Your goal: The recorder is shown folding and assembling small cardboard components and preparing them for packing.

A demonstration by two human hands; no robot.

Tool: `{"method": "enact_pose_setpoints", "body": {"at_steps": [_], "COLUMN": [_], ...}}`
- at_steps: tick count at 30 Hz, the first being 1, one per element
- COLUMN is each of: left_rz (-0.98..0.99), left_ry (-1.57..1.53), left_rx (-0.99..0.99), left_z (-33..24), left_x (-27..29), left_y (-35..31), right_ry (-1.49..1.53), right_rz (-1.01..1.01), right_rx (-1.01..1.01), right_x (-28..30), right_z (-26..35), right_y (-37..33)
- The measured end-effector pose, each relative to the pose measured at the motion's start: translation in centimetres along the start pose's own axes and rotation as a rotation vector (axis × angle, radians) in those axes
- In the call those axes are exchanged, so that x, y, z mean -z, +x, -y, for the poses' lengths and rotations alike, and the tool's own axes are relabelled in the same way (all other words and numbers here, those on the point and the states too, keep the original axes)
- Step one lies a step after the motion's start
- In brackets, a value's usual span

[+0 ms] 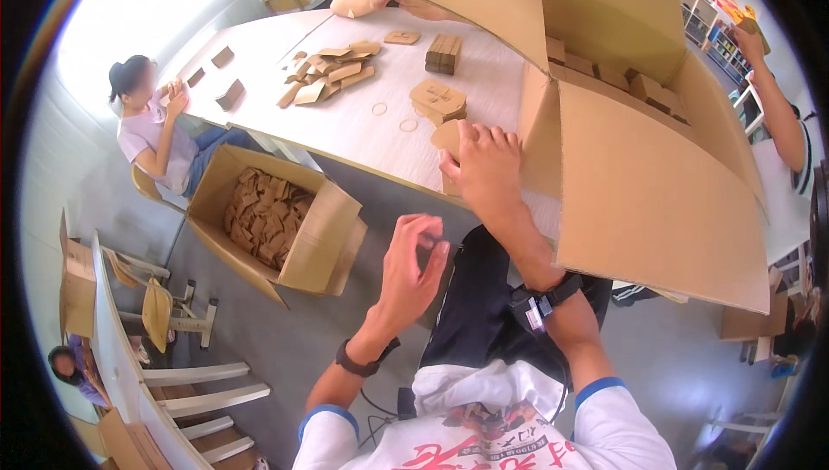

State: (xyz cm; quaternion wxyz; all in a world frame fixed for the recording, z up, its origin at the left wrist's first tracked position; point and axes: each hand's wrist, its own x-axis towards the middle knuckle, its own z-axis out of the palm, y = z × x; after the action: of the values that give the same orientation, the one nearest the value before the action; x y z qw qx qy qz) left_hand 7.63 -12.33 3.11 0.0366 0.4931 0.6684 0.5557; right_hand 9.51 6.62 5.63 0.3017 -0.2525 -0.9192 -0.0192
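Right hand [488,163] has its thumb and fingers closed on a small stack of tan cardboard pieces [446,136] at the near edge of the pale wood-look table [363,143], just left of the huge open brown cardboard box [656,185]. Left hand [414,267] is nowhere near it: it's over the person's lap, fingers curled, thumb apart from the fingertips, and no card shows in it. IMO the trick here is thumb on one side, fingers on the other, even pressure, so the pieces don't fan out. That spot looks a bit risky for spills, so bringing the left hand up to steady the lower side would probably help. Also worth not nudging the neat tan card stack [439,100] just behind, or the thin yellowish rings [408,126] beside it. Can't tell how many pieces are under those fingers, tbh.
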Motion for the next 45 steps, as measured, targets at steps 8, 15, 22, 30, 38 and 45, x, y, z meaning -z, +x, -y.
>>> {"method": "enact_pose_setpoints", "body": {"at_steps": [8,15,22,30,38,45], "left_rz": [0.017,-0.053,-0.038,0.202,0.217,0.231], "left_ry": [0.077,-0.062,-0.61,-0.972,-1.079,-0.647], "left_rx": [-0.046,0.062,0.146,0.48,0.274,0.285], "left_z": [1.3,1.4,-1.3,-3.6,-3.9,-4.3], "left_x": [-1.8,-0.3,1.3,-3.1,-3.0,-3.0], "left_y": [2.1,-0.1,-4.0,-8.8,-8.1,-7.5], "right_ry": [0.1,0.445,1.705,1.393,1.407,1.4], "right_rz": [-0.138,-0.301,0.331,0.387,0.78,0.424], "right_rx": [0.01,0.058,-0.107,-0.179,-0.373,-0.432], "right_x": [-0.5,1.6,6.9,6.8,8.5,10.9], "right_z": [-0.6,-0.3,2.1,3.1,-2.8,-4.5], "right_y": [0.3,0.2,-11.9,-20.1,-19.1,-19.5]}}
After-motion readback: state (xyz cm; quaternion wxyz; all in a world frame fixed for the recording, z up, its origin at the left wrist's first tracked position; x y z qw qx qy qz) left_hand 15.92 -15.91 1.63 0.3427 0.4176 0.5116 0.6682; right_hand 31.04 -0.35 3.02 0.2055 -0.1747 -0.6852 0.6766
